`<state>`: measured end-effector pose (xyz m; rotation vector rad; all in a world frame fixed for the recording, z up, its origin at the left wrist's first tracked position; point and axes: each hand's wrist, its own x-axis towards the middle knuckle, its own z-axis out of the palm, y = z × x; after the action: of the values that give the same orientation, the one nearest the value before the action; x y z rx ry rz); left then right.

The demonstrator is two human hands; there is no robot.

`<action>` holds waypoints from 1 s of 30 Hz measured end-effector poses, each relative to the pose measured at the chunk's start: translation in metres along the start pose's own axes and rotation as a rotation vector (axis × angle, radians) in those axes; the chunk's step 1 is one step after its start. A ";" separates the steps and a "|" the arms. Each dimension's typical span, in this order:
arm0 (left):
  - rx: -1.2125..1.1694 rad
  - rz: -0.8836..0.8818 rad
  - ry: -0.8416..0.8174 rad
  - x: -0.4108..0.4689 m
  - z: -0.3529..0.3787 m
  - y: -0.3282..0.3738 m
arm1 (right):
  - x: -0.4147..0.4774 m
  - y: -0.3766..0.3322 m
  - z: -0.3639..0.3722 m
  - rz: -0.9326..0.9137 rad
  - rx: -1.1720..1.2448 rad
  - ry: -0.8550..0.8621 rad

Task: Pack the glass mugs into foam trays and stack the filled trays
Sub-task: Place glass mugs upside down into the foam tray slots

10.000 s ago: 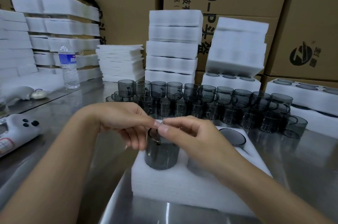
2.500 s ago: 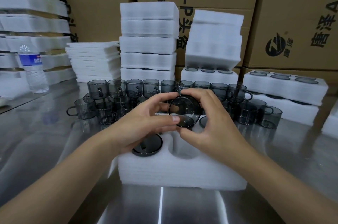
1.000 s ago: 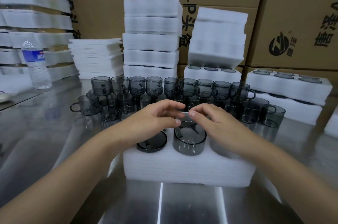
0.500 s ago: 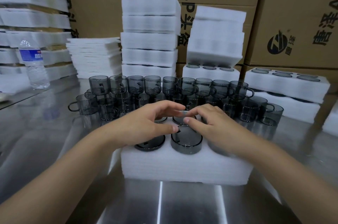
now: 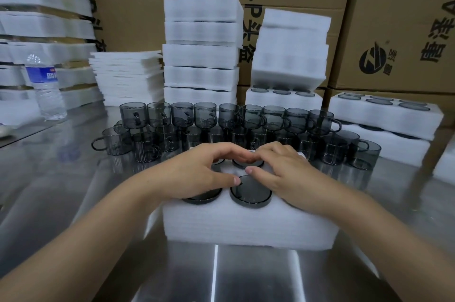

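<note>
On a shiny steel table (image 5: 73, 203) before stacked cardboard boxes (image 5: 394, 18), our left hand (image 5: 197, 173) and right hand (image 5: 285, 173), both grips unclenched, press on a glass mug (image 5: 251, 192) sunk in the foam tray (image 5: 246, 225).

One bottle (image 5: 46, 89), roughly thirty mugs (image 5: 204, 114).

White foam tray (image 5: 246, 225), with faint horizontal layer lines along its side. The mug (image 5: 250, 190) seated in it is smoky dark grey and see-through. The loose mugs (image 5: 133, 115) behind are the same translucent grey. The foam stacks (image 5: 200, 55) are plain white. Brown cardboard boxes (image 5: 394, 18) carry black printed characters and a round black logo. The water bottle (image 5: 45, 87) is clear with a blue label. The table (image 5: 270, 277) is silvery and mirror-like.
</note>
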<state>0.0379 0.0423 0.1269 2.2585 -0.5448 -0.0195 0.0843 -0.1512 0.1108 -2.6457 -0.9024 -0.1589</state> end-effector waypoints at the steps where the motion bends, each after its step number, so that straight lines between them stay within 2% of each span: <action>1: -0.001 -0.005 -0.002 0.000 0.000 0.000 | 0.000 0.000 0.000 0.000 0.014 0.011; 6: -0.002 -0.011 0.010 0.001 0.000 -0.002 | 0.000 0.004 -0.011 -0.016 0.163 0.061; 9: -0.005 -0.015 0.027 0.002 0.000 -0.006 | 0.014 0.028 -0.033 0.078 0.353 0.279; 11: 0.000 -0.018 0.029 0.003 0.000 -0.008 | 0.027 0.056 -0.047 0.175 0.247 0.423; 12: 0.001 -0.020 0.026 0.003 0.000 -0.008 | 0.032 0.071 -0.052 0.240 0.157 0.441; 14: 0.001 -0.023 0.025 0.003 0.000 -0.007 | 0.038 0.101 -0.059 0.376 0.019 0.387; 17: 0.005 -0.026 0.028 0.003 0.000 -0.007 | 0.043 0.129 -0.066 0.493 -0.051 0.290; 24: 0.004 -0.033 0.026 0.002 -0.001 -0.007 | 0.055 0.143 -0.064 0.571 -0.319 0.101; 30: -0.002 -0.026 0.027 0.004 0.001 -0.009 | 0.053 0.147 -0.055 0.550 -0.395 0.281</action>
<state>0.0449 0.0455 0.1208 2.2608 -0.5012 -0.0020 0.2166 -0.2494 0.1324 -3.0069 -0.0370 -0.6011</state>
